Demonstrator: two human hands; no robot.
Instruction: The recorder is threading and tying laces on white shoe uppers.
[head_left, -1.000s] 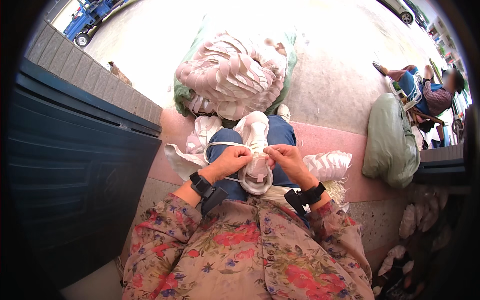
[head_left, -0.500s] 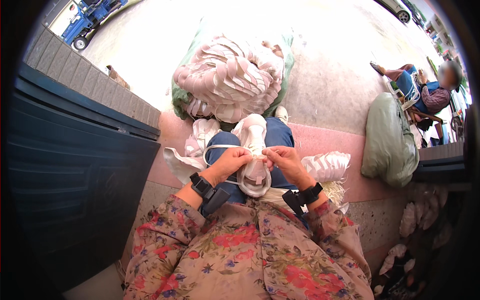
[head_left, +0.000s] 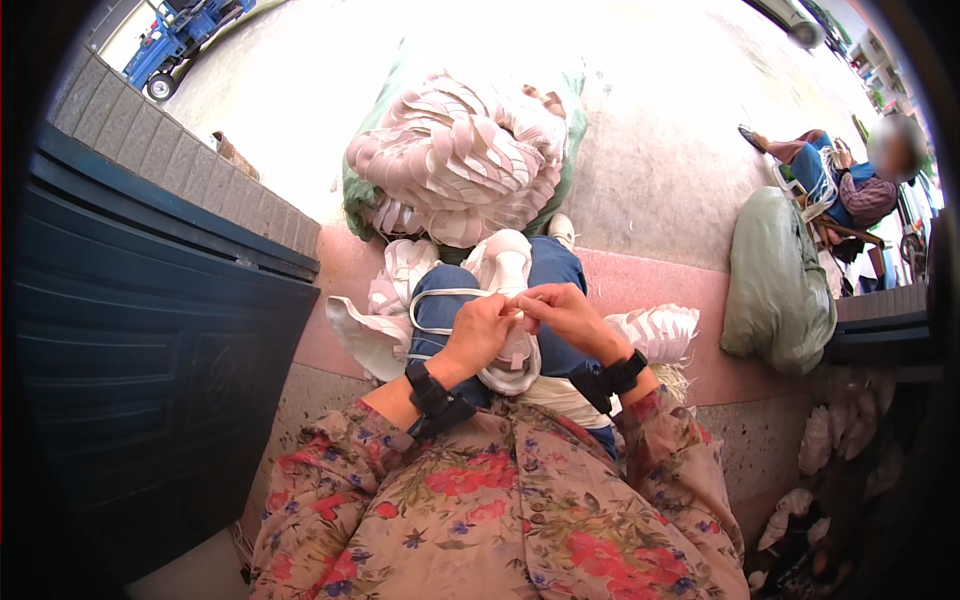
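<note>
A white and pale pink shoe upper (head_left: 503,258) lies across my lap, its toe away from me and its heel opening toward me. My left hand (head_left: 480,332) and my right hand (head_left: 570,316) meet over its lacing area, fingers pinched together. Between the fingertips is a thin piece of white shoelace, mostly covered by them. A loop of white shoelace (head_left: 428,296) runs out to the left over my blue trouser leg and back under my left hand. Both wrists carry black straps with small black boxes.
Ahead, a green sack (head_left: 362,192) holds a big heap of pale shoe uppers (head_left: 450,150). More uppers lie at left (head_left: 365,330) and right (head_left: 655,330). A full green sack (head_left: 778,285) stands at right, near a seated person (head_left: 865,195). A dark blue door (head_left: 160,370) borders the left.
My hands have drawn closer together over the shoe upper, the left moving right and slightly down. My right fingers now cover the spot where the left fingertips pinch.
</note>
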